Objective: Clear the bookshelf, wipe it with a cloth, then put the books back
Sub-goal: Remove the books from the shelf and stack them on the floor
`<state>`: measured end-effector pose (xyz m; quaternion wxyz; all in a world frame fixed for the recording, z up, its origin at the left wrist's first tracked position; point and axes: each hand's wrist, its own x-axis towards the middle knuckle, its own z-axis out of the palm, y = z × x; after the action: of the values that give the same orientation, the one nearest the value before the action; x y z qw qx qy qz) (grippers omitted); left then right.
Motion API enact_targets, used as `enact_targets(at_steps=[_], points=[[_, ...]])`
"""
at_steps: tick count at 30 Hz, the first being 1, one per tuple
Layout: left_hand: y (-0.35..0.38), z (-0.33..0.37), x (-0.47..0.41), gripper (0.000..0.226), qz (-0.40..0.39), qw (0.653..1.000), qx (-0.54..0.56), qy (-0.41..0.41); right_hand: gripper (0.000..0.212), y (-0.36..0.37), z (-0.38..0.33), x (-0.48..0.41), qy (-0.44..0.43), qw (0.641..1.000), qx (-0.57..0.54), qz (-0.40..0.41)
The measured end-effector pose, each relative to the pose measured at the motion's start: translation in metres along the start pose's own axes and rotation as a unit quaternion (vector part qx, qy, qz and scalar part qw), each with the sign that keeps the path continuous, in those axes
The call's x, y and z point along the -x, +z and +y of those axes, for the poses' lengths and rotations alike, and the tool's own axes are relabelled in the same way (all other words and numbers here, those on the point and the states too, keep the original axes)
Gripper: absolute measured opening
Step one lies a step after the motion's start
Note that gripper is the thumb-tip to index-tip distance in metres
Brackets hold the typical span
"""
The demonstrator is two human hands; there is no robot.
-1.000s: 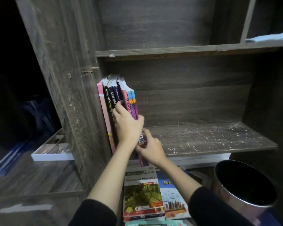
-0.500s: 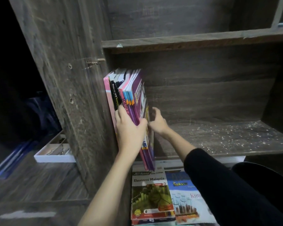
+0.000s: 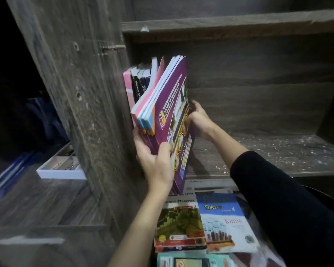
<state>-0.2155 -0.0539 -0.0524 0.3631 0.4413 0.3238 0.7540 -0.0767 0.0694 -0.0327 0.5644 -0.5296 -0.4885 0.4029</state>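
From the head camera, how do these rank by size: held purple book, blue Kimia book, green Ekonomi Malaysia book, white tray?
1. purple book, largest.
2. Kimia book and Ekonomi Malaysia book: alike, the latter partly covered, so unranked.
3. white tray, smallest, partly hidden.

A black sleeve [image 3: 281, 199] covers the right forearm

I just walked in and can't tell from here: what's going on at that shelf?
A person is handling a bundle of thin purple-covered paperback books at the left end of a dark wooden shelf. The left hand grips the bundle's near edge; the right hand holds its far edge. It leans away from several dark-spined books standing against the side panel. The shelf board is speckled with pale dust, so it looks unwiped. Below it, colourful textbooks lie flat.
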Motion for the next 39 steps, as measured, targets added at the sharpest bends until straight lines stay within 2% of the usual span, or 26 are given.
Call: enact_targets(at_steps=[4, 10, 12, 16, 22, 24, 28, 31, 34, 39], points=[[-0.004, -0.004, 0.001, 0.077, 0.034, 0.999, 0.035, 0.019, 0.086, -0.001, -0.005, 0.001, 0.003, 1.000, 0.004, -0.026], [-0.006, -0.007, 0.001, 0.067, 0.027, 0.997, 0.034, 0.066, 0.051, 0.000, -0.004, 0.008, 0.018, 0.999, -0.031, -0.020], [-0.005, -0.008, 0.002, 0.060, 0.031, 0.996, 0.032, 0.072, 0.050, 0.000, -0.005, 0.010, 0.011, 0.999, -0.027, -0.016], [-0.005, -0.008, 0.001, 0.049, 0.047, 0.994, 0.055, 0.082, 0.071, -0.005, -0.011, 0.009, 0.014, 0.998, 0.001, -0.064], [-0.005, -0.004, 0.005, 0.040, 0.036, 0.994, 0.067, 0.083, 0.057, -0.018, -0.020, 0.019, 0.041, 0.993, 0.017, -0.107], [-0.003, -0.002, 0.009, 0.040, 0.041, 0.994, 0.063, 0.082, 0.050, -0.023, -0.022, 0.024, 0.034, 0.996, 0.011, -0.085], [-0.001, -0.001, 0.010, 0.036, 0.041, 0.996, 0.065, 0.053, 0.041, -0.027, -0.009, 0.028, 0.033, 0.997, -0.073, 0.018], [-0.002, 0.000, 0.010, 0.035, 0.002, 0.996, 0.049, 0.071, 0.046, -0.033, 0.006, 0.034, 0.031, 0.993, -0.102, 0.055], [-0.002, 0.007, 0.016, 0.032, -0.044, 0.995, 0.025, 0.091, 0.035, -0.041, 0.012, 0.049, 0.025, 0.988, -0.129, 0.081], [0.006, 0.020, 0.027, 0.035, -0.095, 0.991, 0.010, 0.098, 0.038, -0.063, 0.011, 0.071, 0.014, 0.982, -0.150, 0.115]])
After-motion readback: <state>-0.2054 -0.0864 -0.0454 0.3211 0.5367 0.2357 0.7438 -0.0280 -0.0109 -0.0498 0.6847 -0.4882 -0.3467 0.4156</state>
